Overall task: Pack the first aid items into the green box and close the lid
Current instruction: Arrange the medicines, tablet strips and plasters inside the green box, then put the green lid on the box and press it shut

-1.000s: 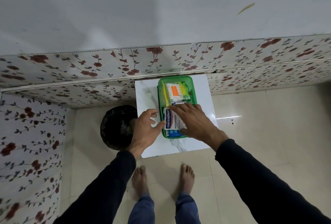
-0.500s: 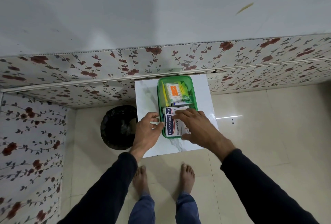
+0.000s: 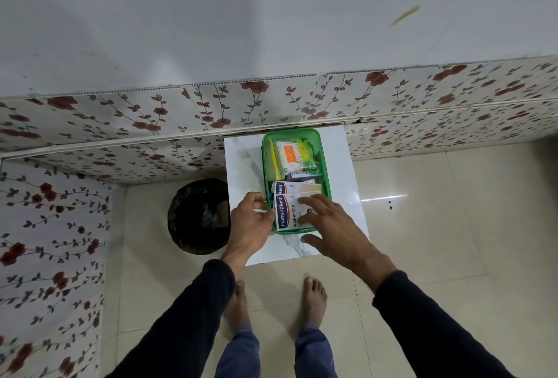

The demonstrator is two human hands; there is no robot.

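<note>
The green box stands open on a small white table. At its far end lies a pack of cotton buds; two white Hansaplast plaster boxes lie at the near end, one behind the other. My left hand grips the box's near-left rim with thumb and fingers. My right hand rests spread over the nearer plaster box, fingertips on its top, thumb outside the box's near edge. No lid shows.
A black bin stands on the tiled floor left of the table. The table backs onto a floral-patterned wall panel. My bare feet are just in front of the table.
My right hand has drawn back toward me, uncovering a second plaster box behind the nearer one. My left hand has stayed on the box's left rim.
</note>
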